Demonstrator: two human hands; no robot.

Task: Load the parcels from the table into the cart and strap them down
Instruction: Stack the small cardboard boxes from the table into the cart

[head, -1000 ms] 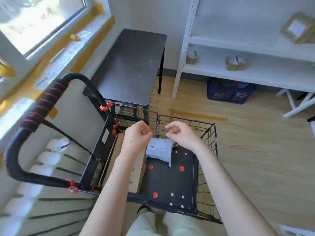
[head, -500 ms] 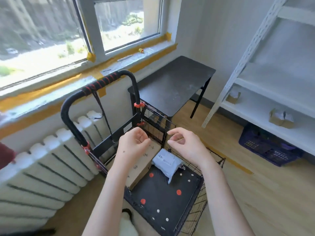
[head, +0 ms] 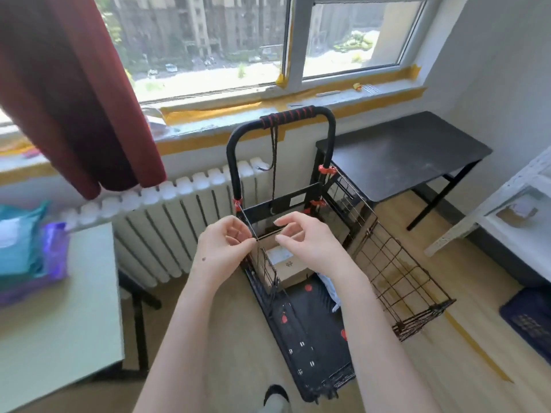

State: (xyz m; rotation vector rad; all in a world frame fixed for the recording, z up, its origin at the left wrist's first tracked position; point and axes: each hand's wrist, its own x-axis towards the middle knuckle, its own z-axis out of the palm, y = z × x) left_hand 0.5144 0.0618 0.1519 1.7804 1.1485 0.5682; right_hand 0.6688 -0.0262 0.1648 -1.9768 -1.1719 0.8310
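Note:
The black folding cart stands before the radiator, its wire side splayed out to the right. A cardboard box rests at the cart's back, and a grey poly bag lies beside it, mostly hidden by my right forearm. A black strap hangs from the red-and-black handle. My left hand hovers over the left wire panel's top corner with fingers curled in; I cannot tell if it touches the wire. My right hand is beside it, empty, fingers apart. Teal and purple parcels lie on the light table at left.
A white radiator runs under the window sill behind the cart. A dark red curtain hangs at upper left. A black table stands right of the cart, then white shelving and a blue crate.
The view has swung left, bringing the curtain and the light table with its parcels into sight. Both hands keep nearly the same pose above the cart.

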